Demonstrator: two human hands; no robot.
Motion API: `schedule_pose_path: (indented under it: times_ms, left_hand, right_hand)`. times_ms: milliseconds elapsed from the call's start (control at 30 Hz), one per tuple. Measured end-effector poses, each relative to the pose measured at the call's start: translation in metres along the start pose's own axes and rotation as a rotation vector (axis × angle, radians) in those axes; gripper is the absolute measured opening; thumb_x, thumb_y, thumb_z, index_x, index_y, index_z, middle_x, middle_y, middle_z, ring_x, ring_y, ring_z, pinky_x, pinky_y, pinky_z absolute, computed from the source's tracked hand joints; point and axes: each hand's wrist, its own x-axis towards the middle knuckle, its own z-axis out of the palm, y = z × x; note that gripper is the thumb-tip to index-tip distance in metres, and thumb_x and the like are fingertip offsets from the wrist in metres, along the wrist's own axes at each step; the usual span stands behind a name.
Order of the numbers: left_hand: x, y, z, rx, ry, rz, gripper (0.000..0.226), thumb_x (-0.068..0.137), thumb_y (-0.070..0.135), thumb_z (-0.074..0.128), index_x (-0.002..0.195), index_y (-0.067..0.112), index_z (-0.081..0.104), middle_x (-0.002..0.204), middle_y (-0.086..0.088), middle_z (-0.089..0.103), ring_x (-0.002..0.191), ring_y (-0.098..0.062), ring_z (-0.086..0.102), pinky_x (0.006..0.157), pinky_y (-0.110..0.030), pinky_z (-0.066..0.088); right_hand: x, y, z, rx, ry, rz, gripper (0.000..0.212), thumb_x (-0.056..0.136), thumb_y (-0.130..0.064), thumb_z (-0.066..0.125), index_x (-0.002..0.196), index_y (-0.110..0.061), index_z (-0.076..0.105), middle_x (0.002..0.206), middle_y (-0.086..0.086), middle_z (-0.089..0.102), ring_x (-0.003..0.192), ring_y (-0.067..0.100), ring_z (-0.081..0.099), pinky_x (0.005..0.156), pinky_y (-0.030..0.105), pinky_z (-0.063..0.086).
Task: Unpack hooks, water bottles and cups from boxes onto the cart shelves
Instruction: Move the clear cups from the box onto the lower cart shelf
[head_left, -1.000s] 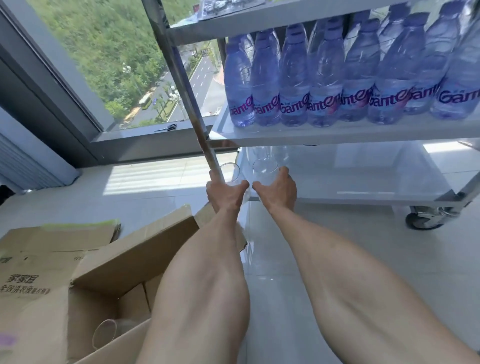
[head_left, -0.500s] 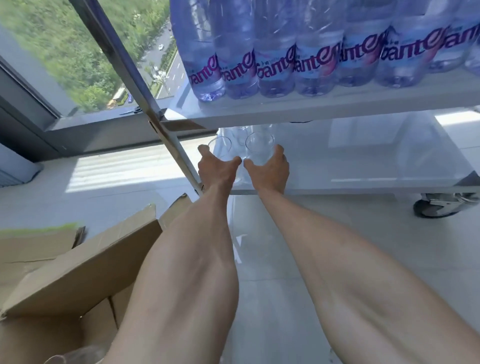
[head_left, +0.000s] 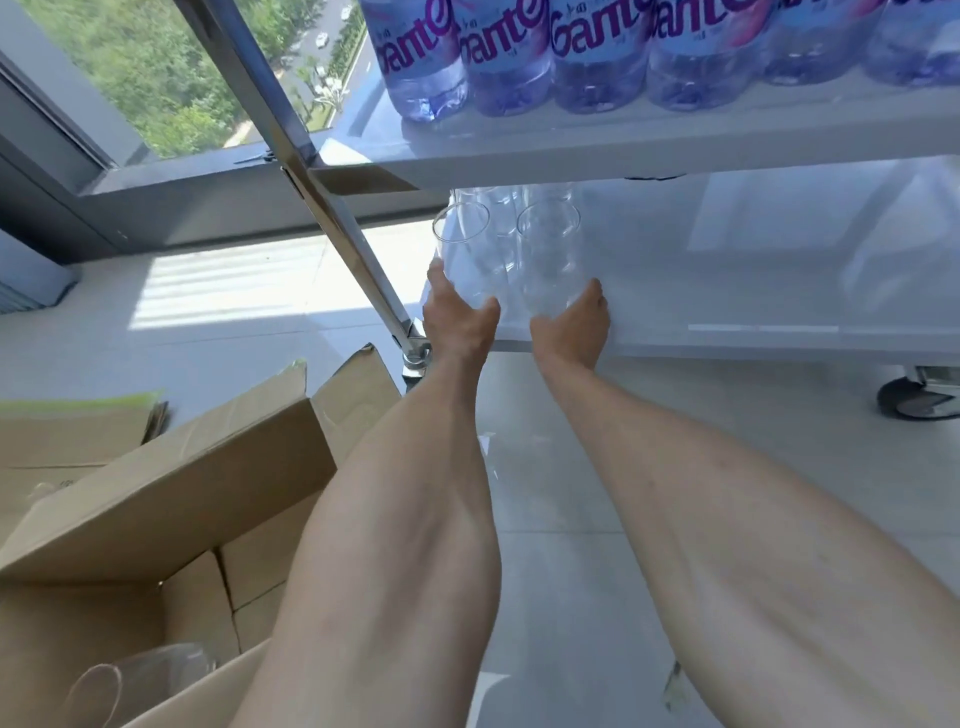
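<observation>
You've got a clear cup (head_left: 460, 244) in your left hand (head_left: 457, 319) and another (head_left: 549, 254) in your right hand (head_left: 571, 322), fingers curled round each low on the cart's bottom shelf (head_left: 727, 312) — set them flat beside the others, then let go gently.

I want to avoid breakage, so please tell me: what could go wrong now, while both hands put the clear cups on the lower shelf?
1. The left cup stands near the shelf's left edge and the metal post; a nudge from the left hand might tip it off.
2. The right hand holds its cup close to other cups behind; pushing further could knock them.
</observation>
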Motion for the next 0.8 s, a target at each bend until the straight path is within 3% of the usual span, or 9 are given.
schedule_pose_path:
  times_ms: [200, 367, 467, 533, 600, 667, 733, 800]
  left_hand:
    - [0.006, -0.002, 0.0, -0.028, -0.035, -0.026, 0.078, 0.08, 0.022, 0.075, 0.146, 0.021, 0.033, 0.136, -0.01, 0.056, 0.119, -0.027, 0.058, 0.099, -0.037, 0.049]
    - [0.006, -0.005, 0.002, -0.038, -0.047, -0.027, 0.078, 0.082, 0.021, 0.074, 0.147, 0.021, 0.031, 0.138, -0.01, 0.055, 0.12, -0.026, 0.057, 0.098, -0.036, 0.048]
    - [0.004, 0.0, -0.003, 0.043, -0.071, -0.052, 0.082, 0.082, 0.022, 0.077, 0.147, 0.013, 0.028, 0.125, -0.012, 0.059, 0.113, -0.029, 0.059, 0.09, -0.034, 0.05]
    - [-0.001, 0.005, -0.009, 0.081, -0.058, -0.112, 0.084, 0.082, 0.023, 0.078, 0.147, 0.007, 0.026, 0.126, -0.014, 0.057, 0.116, -0.03, 0.057, 0.092, -0.036, 0.049]
    - [-0.008, 0.01, -0.024, 0.147, -0.05, -0.117, 0.063, 0.085, 0.019, 0.073, 0.137, 0.006, 0.039, 0.124, -0.013, 0.057, 0.115, -0.03, 0.056, 0.09, -0.034, 0.048]
    - [-0.012, 0.015, -0.048, 0.228, -0.127, -0.077, 0.017, 0.088, 0.011, 0.063, 0.103, 0.013, 0.057, 0.099, -0.002, 0.059, 0.097, -0.026, 0.055, 0.078, -0.029, 0.046]
    - [-0.015, 0.021, -0.078, 0.267, -0.218, -0.083, 0.019, 0.085, 0.004, 0.055, 0.074, 0.019, 0.049, 0.074, 0.003, 0.049, 0.078, -0.022, 0.047, 0.063, -0.024, 0.04]
    - [-0.017, 0.032, -0.112, 0.245, -0.273, -0.173, 0.009, 0.084, 0.002, 0.056, 0.077, 0.005, 0.06, 0.076, -0.006, 0.064, 0.067, -0.026, 0.06, 0.061, -0.026, 0.051]
  right_hand:
    - [0.004, 0.008, 0.0, -0.059, -0.031, -0.041, 0.059, 0.079, -0.011, 0.07, 0.131, -0.005, 0.045, 0.129, 0.012, 0.056, 0.12, 0.03, 0.049, 0.093, 0.031, 0.038]
    - [0.002, 0.003, 0.008, -0.074, 0.033, -0.003, 0.059, 0.081, -0.005, 0.064, 0.134, -0.002, 0.038, 0.127, 0.015, 0.055, 0.117, 0.033, 0.049, 0.091, 0.033, 0.039]
    - [0.003, 0.0, 0.007, -0.098, 0.031, 0.017, 0.065, 0.082, -0.005, 0.063, 0.139, 0.001, 0.033, 0.129, 0.017, 0.054, 0.119, 0.033, 0.05, 0.093, 0.031, 0.039]
    - [0.0, -0.003, 0.001, -0.122, 0.026, 0.058, 0.071, 0.082, -0.004, 0.064, 0.143, 0.003, 0.029, 0.132, 0.018, 0.052, 0.123, 0.033, 0.048, 0.096, 0.029, 0.037]
    - [-0.009, -0.01, -0.004, -0.143, 0.002, 0.118, 0.074, 0.083, -0.003, 0.063, 0.146, 0.005, 0.025, 0.136, 0.019, 0.048, 0.127, 0.034, 0.045, 0.1, 0.03, 0.037]
    - [-0.023, -0.021, -0.01, -0.189, -0.022, 0.147, 0.064, 0.084, -0.005, 0.063, 0.139, 0.005, 0.033, 0.135, 0.02, 0.049, 0.125, 0.035, 0.047, 0.102, 0.033, 0.037]
    - [-0.042, -0.035, -0.014, -0.214, -0.053, 0.132, 0.049, 0.084, -0.006, 0.062, 0.129, 0.003, 0.042, 0.129, 0.02, 0.054, 0.12, 0.036, 0.052, 0.099, 0.035, 0.039]
    - [-0.064, -0.053, -0.014, -0.18, -0.084, 0.071, 0.04, 0.084, -0.004, 0.058, 0.123, 0.0, 0.046, 0.122, 0.019, 0.059, 0.113, 0.037, 0.057, 0.088, 0.037, 0.044]
